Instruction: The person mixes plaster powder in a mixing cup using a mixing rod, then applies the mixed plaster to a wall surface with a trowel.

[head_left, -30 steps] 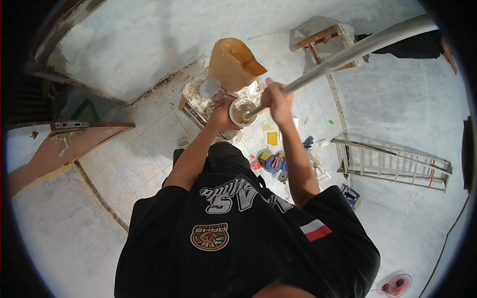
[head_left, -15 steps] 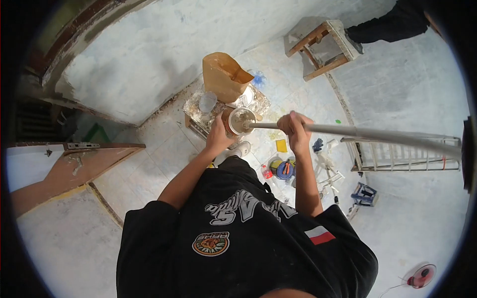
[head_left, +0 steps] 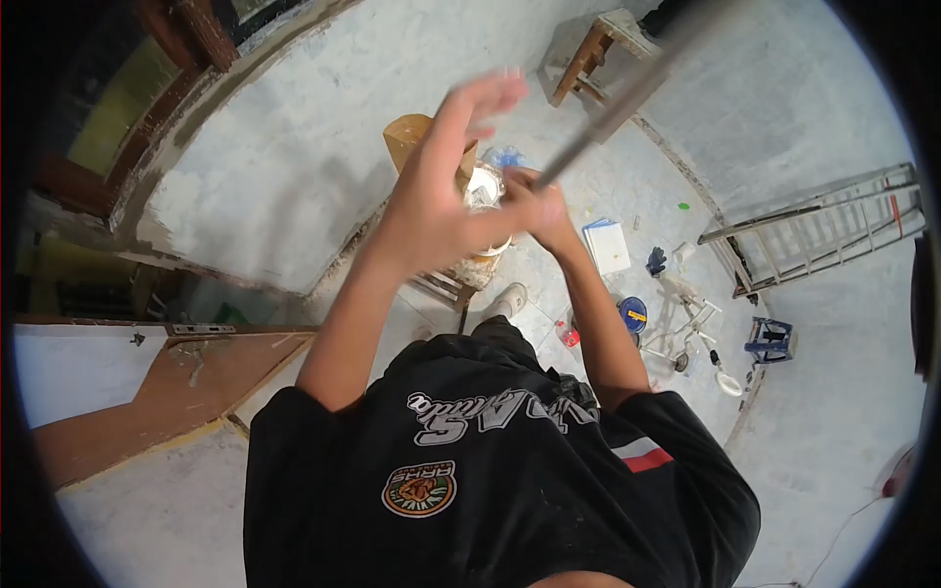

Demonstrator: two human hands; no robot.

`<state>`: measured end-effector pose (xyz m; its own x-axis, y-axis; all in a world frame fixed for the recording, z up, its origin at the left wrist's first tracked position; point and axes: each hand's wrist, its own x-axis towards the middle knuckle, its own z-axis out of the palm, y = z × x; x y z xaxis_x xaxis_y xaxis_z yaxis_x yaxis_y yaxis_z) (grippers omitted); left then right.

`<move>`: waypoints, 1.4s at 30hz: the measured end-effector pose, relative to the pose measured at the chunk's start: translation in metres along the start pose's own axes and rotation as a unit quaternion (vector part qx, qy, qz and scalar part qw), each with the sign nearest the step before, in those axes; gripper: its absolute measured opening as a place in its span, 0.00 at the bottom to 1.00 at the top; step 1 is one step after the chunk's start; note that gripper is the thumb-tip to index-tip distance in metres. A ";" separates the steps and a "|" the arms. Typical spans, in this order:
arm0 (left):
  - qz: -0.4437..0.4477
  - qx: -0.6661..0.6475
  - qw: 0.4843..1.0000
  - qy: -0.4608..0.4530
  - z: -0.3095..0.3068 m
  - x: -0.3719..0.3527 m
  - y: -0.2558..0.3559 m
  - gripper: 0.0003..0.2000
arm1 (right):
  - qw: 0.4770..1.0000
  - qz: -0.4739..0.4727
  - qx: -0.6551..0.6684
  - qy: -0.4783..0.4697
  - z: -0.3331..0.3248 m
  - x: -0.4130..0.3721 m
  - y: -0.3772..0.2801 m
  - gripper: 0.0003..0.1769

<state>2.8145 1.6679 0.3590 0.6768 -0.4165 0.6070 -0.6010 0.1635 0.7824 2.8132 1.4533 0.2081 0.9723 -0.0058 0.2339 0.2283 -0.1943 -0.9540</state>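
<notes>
**Pole (head_left: 627, 103) slants off to the upper right from my closed right hand (head_left: 541, 211)**

From here, I read my right grip as wrapped around the pole near its lower visible stretch. Its long axis runs diagonally up and right across the view. My left hand (head_left: 426, 216), blurred, is raised to the left of the pole, fingers spread wide, thumb towards the right hand; I can't tell if they touch. Both elbows are bent, forearms angling inward. Beyond lies the container (head_left: 493, 249), partly hidden, over the surface (head_left: 474, 273), with a paper bag (head_left: 405, 137) farther out.
</notes>
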 end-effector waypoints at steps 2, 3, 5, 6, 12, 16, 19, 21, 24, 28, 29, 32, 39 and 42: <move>-0.004 -0.021 1.000 0.008 0.009 0.027 -0.010 0.44 | 0.999 -0.015 0.035 -0.036 0.022 0.010 0.009 0.14; -0.016 -0.044 0.999 0.023 0.016 0.037 -0.013 0.44 | 0.997 0.010 0.054 -0.053 0.030 0.019 0.022 0.14; -0.002 -0.091 0.995 0.035 0.028 0.042 -0.016 0.31 | 0.996 0.014 0.024 -0.087 0.046 0.027 0.016 0.14; -0.042 -0.109 0.990 0.085 0.025 0.041 -0.021 0.22 | 0.991 0.026 -0.011 -0.130 0.046 0.029 0.014 0.15; -0.059 -0.145 0.971 0.180 0.013 0.018 -0.017 0.16 | 0.989 0.039 -0.032 -0.136 -0.034 0.013 0.071 0.24; -0.074 -0.144 0.969 0.184 0.007 -0.004 -0.007 0.24 | 0.953 0.206 -0.220 -0.035 -0.067 0.006 0.177 0.23; -0.062 -0.148 0.968 0.195 0.004 -0.024 -0.003 0.26 | 0.888 0.102 -0.395 -0.213 -0.046 0.003 0.238 0.24; -0.055 -0.144 0.965 0.212 0.003 -0.033 0.006 0.27 | 0.892 0.086 -0.406 -0.179 -0.036 -0.002 0.276 0.26; -0.036 -0.131 0.955 0.264 0.003 -0.037 0.026 0.29 | 0.893 0.115 -0.389 -0.196 -0.037 0.006 0.274 0.24; -0.013 -0.104 0.940 0.324 0.016 -0.040 0.039 0.29 | 0.903 0.107 -0.333 -0.251 -0.049 0.030 0.262 0.22; -0.001 -0.087 0.938 0.336 0.021 -0.041 0.041 0.30 | 0.900 0.101 -0.331 -0.265 -0.052 0.037 0.257 0.22; -0.009 -0.021 0.915 0.403 0.039 -0.041 0.044 0.30 | 0.899 0.120 -0.300 -0.296 -0.075 0.057 0.219 0.21; -0.006 0.023 0.885 0.465 0.069 -0.037 0.046 0.31 | 0.891 0.102 -0.358 -0.259 -0.148 0.059 0.097 0.17; 0.006 0.020 0.890 0.455 0.073 -0.038 0.044 0.32 | 0.894 0.083 -0.334 -0.286 -0.163 0.046 0.066 0.17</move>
<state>2.7310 1.6253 0.3604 0.7236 0.4851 0.4910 -0.6125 0.1233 0.7808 2.8643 1.2804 0.1867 0.9003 0.3768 -0.2177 0.1822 -0.7807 -0.5977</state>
